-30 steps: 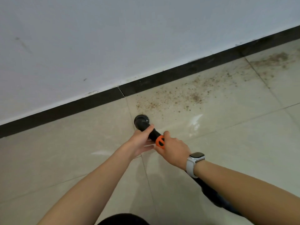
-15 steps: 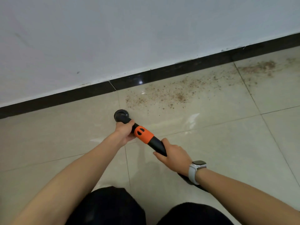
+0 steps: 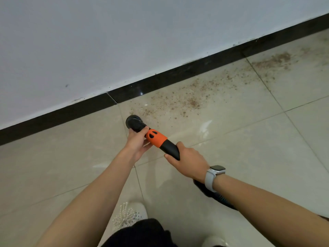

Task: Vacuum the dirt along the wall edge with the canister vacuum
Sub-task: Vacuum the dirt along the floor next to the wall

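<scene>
white painted wall [image 3: 106, 41] fills the upper left, with a black skirting strip [image 3: 53, 118] running diagonally along its foot, rising toward the right. below it lie glossy beige floor tiles [image 3: 53, 166]. near the bottom, a white shoe [image 3: 130, 214] studded with pearl-like beads shows between the forearms.

moving right, the left hand [image 3: 137, 143] has its fingers curled round the black neck of the vacuum wand, just behind the round brush nozzle [image 3: 134, 123]. the nozzle points down toward the tile just short of the skirting, at the left edge of the dirt; whether it touches the floor cannot be told. next along the wand is the orange collar [image 3: 156, 138], bare between the two hands. the right hand [image 3: 188, 161] grips the black handle section [image 3: 170, 150] behind the collar, fingers wrapped under it and thumb on top. a pale-strapped watch [image 3: 213, 175] sits on that wrist, and the dark ribbed hose [image 3: 215, 196] passes beneath the right forearm.

further right, brown dirt [image 3: 187, 100] is scattered across the tiles along the skirting, with a denser patch [image 3: 276, 59] near the far right.
</scene>
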